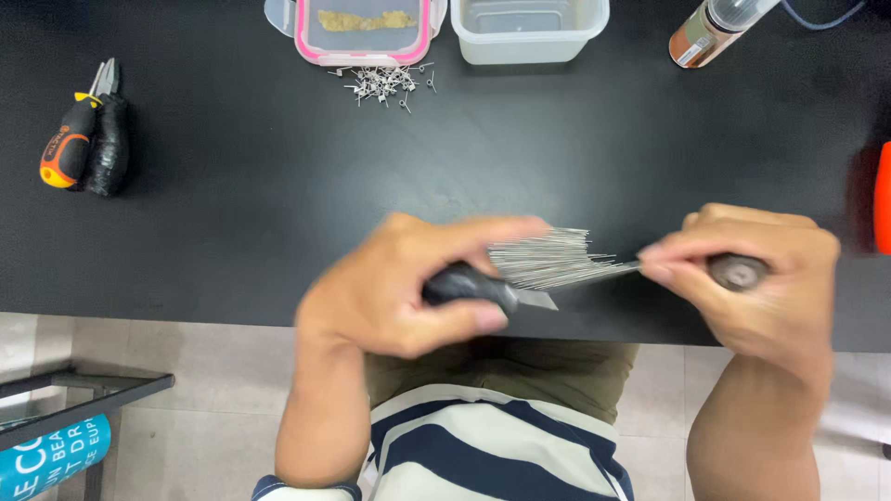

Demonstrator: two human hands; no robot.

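The left hand (399, 283) wraps its fingers tight around a black handle (469, 283) and a bunch of thin wires (548, 260), near the table's (278, 186) near edge. The right hand (752, 278) pinches one wire's end and grips a dark round tool (738, 272).

Over the near edge of the black tabletop (232, 204), the left hand (390, 288) grips a dark-handled tool (469, 283) together with a fanned bundle of thin metal wires (548, 258). The right hand (752, 278) pinches the far end of one wire and wraps a round dark handle (738, 272) (both hands are motion-blurred). Further back lie pliers (88, 130), a heap of small bent wire pieces (385, 83), a pink-rimmed container (364, 32) and a clear tub (529, 30).
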